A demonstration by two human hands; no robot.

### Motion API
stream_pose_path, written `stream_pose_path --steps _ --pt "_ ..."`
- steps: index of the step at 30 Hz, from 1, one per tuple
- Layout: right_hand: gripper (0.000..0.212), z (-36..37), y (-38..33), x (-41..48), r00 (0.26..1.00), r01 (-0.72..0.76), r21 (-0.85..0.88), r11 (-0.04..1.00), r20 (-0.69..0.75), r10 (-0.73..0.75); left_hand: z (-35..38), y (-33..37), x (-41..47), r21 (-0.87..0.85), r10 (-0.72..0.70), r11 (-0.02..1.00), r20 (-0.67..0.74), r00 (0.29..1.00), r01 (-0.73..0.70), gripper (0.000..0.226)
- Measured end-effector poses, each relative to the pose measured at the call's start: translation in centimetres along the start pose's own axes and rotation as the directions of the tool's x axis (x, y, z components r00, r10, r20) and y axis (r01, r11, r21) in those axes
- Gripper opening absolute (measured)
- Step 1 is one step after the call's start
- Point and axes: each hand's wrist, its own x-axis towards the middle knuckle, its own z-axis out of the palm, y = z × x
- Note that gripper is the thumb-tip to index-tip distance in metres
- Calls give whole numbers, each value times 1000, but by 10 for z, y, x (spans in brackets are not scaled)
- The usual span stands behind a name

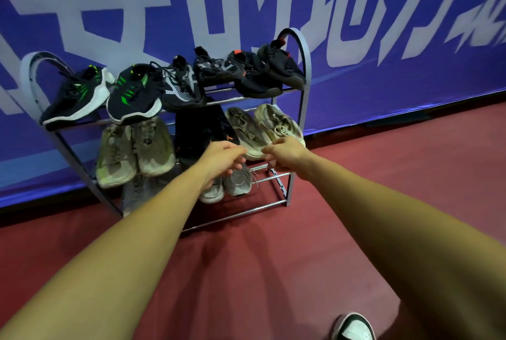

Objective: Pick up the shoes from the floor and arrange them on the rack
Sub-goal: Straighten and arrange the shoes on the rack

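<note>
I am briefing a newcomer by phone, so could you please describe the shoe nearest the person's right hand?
Find the metal shoe rack against the blue banner and go to its middle row. At the right end lies a worn beige sneaker, just above the right hand. Unlike its twin on the left, it shows a lettered white label.

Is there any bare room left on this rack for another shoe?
Bare rails show only at the bottom shelf's right end, between the pale grey sneaker pair and the grey metal rack's right post. The top shelf's six dark sneakers and the middle shelf's beige sneakers and dark pair sit packed. The red floor in front lies bare.
</note>
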Motion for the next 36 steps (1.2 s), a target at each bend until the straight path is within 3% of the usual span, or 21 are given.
stream_pose_path --steps 8,13,18,27,30,36 --pt "22 -32 22 12 990 -70 48 996 -118 75 50 5 12 73 -1 997 117 993 -8 22" --pt "11 -47 39 36 955 -186 23 982 -233 186 63 4 29 169 93 980 81 992 -105 23" --pt "34 -41 40 55 951 -230 173 958 -167 259 69 3 40 245 147 957 57 987 -157 20" --pt "15 -43 21 55 948 -178 420 890 -170 270 53 1 41 240 146 956 108 983 -168 22" --pt "17 -44 15 41 960 -196 423 885 -100 260 45 4 36 232 129 961 110 986 -151 23" --pt "13 -52 11 18 970 -212 397 893 -27 242 41 7 19 59 70 995 71 995 -74 25"
